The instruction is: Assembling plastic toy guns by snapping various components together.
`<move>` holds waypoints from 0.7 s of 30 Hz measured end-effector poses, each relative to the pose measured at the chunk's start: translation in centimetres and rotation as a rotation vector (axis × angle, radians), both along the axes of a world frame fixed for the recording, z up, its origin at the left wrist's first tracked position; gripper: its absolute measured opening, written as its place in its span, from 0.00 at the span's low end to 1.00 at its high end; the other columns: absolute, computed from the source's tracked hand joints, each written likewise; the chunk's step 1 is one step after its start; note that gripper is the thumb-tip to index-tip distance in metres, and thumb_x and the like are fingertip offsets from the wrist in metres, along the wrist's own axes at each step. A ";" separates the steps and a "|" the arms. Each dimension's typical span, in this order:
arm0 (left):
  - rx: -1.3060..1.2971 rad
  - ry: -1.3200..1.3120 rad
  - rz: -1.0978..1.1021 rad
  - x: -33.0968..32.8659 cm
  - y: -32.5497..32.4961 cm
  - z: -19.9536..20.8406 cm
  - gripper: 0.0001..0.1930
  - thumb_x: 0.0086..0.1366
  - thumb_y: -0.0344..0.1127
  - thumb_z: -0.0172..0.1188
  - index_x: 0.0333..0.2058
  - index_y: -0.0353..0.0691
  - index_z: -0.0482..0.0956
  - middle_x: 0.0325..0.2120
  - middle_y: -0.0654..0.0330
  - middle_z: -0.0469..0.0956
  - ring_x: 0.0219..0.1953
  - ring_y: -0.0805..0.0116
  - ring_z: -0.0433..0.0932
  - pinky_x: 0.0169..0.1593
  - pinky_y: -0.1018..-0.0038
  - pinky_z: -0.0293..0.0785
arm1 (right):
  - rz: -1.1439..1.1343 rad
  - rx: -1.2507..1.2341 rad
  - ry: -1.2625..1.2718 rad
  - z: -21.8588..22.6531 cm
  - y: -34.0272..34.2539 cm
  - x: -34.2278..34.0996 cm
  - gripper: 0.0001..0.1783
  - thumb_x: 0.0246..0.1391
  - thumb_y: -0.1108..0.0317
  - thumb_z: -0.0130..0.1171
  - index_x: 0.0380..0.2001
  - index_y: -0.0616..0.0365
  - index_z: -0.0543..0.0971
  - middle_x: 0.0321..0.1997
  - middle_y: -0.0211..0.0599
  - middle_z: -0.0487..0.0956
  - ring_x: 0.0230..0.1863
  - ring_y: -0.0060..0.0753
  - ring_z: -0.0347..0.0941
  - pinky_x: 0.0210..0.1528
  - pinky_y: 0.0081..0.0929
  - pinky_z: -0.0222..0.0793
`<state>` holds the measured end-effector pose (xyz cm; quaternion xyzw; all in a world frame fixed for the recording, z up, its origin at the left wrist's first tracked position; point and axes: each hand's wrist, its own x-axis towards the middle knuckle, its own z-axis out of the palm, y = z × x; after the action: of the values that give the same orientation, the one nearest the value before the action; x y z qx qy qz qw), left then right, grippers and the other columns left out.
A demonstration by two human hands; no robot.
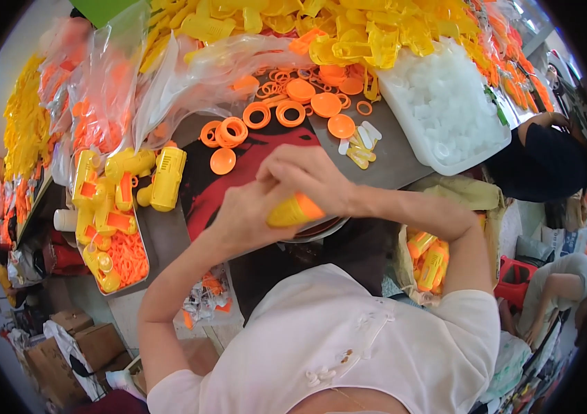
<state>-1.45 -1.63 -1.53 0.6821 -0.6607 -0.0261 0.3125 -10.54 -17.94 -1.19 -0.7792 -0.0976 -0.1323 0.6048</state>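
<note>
"What sits at your far left?"

"A white tray (128, 287), with yellow toy bodies (103, 210) heaped toward its back and small orange pieces (128, 259) at its near end. Just right of it a yellow cylinder (168, 179) lies on the table, and clear plastic bags (110, 83) slump behind."

"And moving right?"

"A scatter of thick orange rings (232, 130) and orange discs (223, 162), some on a red-and-black mat (252, 157). Past them, at the back, yellow parts (272, 21) pile high."

"Now the middle: what have you got?"

"A yellow piece with an orange end (286, 212), held in front of my chest, above the near edge of the table. My left hand (241, 210) is clamped on it, and the orange end pokes out toward the right. My right hand (314, 179) is folded over the left one's fingers, so the two are together; whether it grips the piece too, I can't tell, since its underside is hidden."

"What's on your right?"

"Small pale and yellowish strips (359, 153), then a white tub (445, 167) full of translucent white bits (452, 96). Below the tub, partly behind my right forearm, an open sack (462, 192) holds yellow-and-orange cylinders (433, 265). At the far right, another person (562, 293) is seated."
</note>
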 end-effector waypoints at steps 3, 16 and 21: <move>-0.065 -0.073 -0.110 -0.5 0.8 -0.9 0.33 0.39 0.40 0.73 0.47 0.43 0.72 0.34 0.54 0.75 0.30 0.55 0.79 0.30 0.64 0.77 | -0.040 -0.058 -0.155 -0.4 0.8 -1.2 0.11 0.59 0.68 0.47 0.34 0.65 0.75 0.35 0.41 0.75 0.38 0.37 0.72 0.42 0.30 0.68; -0.245 1.129 0.292 0.9 6.1 -2.1 0.38 0.58 0.32 0.63 0.65 0.42 0.54 0.51 0.57 0.72 0.48 0.68 0.76 0.50 0.70 0.75 | -0.582 -0.540 0.004 -6.2 -5.3 6.5 0.07 0.53 0.69 0.58 0.32 0.62 0.79 0.30 0.40 0.80 0.32 0.41 0.76 0.34 0.32 0.70; -0.364 1.716 0.394 0.8 8.3 -4.8 0.31 0.67 0.48 0.51 0.64 0.41 0.57 0.53 0.56 0.71 0.51 0.65 0.74 0.56 0.68 0.69 | -0.570 -0.970 -0.196 -8.5 -9.7 13.6 0.08 0.51 0.66 0.60 0.33 0.56 0.81 0.34 0.37 0.79 0.39 0.40 0.74 0.45 0.39 0.67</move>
<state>-0.67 6.65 -6.37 0.4689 -0.0650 -0.3675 0.8005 3.10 -27.64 -9.68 -0.9473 0.0114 -0.3018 0.1065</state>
